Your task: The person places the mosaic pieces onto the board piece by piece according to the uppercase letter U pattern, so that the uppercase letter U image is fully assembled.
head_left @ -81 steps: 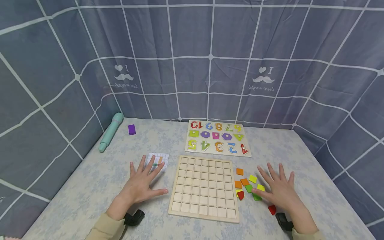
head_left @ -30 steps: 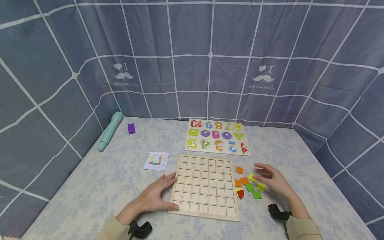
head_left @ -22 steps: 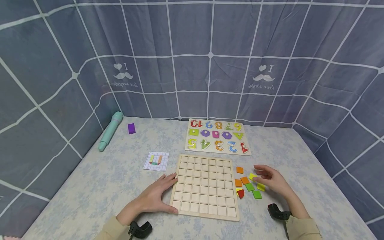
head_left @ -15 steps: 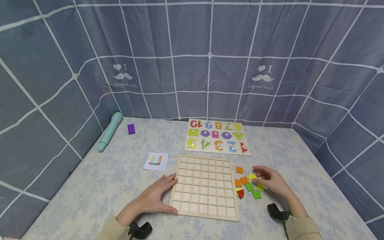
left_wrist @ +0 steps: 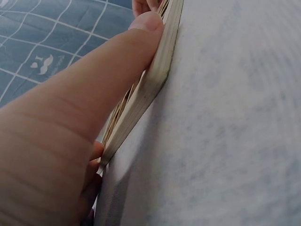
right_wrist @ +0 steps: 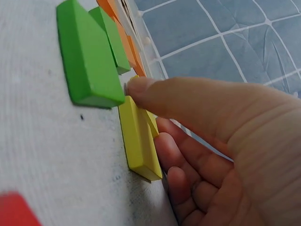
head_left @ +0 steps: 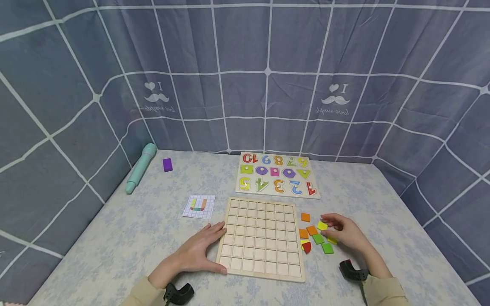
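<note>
My left hand (head_left: 199, 250) lies at the near left corner of a wooden grid board (head_left: 261, 239), fingers along its left side and thumb on the near edge. In the left wrist view the thumb (left_wrist: 117, 66) presses against the board's rim (left_wrist: 155, 80). My right hand (head_left: 346, 231) pinches a yellow square tile (head_left: 322, 225) between thumb and fingers, low over the tabletop. Another yellow tile (right_wrist: 136, 141) lies just under that hand, close to a green tile (right_wrist: 87, 56). Orange tiles (head_left: 311, 230) and a red quarter-round piece (head_left: 307, 247) lie beside the board.
Behind the grid board lies a number-and-shape puzzle board (head_left: 277, 175). A pattern card (head_left: 199, 206) with a coloured U shape sits left of the grid. Farther left are a purple block (head_left: 167, 165) and a mint-green microphone-like stick (head_left: 141, 168). A checked curtain surrounds the table.
Both hands were spread flat at first. The left came to the board's corner and stayed there. The right moved in over the tiles, and its thumb and fingers closed on a yellow one.
</note>
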`<state>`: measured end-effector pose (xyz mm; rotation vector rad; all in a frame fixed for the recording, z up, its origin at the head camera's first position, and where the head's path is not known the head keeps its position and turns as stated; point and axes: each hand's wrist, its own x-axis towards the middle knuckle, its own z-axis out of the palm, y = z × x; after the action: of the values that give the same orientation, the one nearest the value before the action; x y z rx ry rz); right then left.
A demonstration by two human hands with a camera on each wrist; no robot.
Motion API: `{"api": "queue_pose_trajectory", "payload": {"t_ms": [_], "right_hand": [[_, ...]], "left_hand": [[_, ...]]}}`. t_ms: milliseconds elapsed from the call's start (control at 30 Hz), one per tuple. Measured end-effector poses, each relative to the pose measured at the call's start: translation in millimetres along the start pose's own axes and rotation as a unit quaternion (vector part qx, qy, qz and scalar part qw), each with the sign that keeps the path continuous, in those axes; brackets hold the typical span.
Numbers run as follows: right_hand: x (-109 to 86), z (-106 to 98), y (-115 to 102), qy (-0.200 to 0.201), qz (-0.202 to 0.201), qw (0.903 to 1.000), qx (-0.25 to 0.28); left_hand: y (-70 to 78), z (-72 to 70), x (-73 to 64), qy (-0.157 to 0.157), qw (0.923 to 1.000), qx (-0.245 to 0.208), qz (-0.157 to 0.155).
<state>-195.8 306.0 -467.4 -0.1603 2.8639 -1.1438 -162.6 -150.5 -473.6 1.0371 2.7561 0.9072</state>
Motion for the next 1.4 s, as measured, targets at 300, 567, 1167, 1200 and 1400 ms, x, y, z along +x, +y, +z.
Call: {"api": "queue_pose_trajectory", "payload": {"t_ms": [300,567,1167,1200,1400], "right_hand": [[0.5,0.7,0.0,0.001,0.001,1.0000,-0.001],[-1.2,0.9,0.0,0.010,0.000,0.9999,-0.013],[4.5,-13.2,-33.9,0.027,-0.033,0.9988,0.025],[6.3,-14.1,-38.8,0.026,-0.041,0.9984,0.029],[24.0,-10.0,-66.0,0.016,-0.099,0.9922,0.074]], "left_hand": [[0.2,-0.2,0.4,0.000,1.0000,0.009,-0.001],[1.0,-1.1,0.6,-0.002,0.9999,0.010,-0.001],[1.9,-0.9,-0.9,-0.002,1.0000,0.002,-0.006],[1.8,-1.1,-1.2,-0.002,1.0000,0.000,-0.006],[1.5,-2.0,-0.9,-0.008,0.9999,-0.014,-0.003]]}}
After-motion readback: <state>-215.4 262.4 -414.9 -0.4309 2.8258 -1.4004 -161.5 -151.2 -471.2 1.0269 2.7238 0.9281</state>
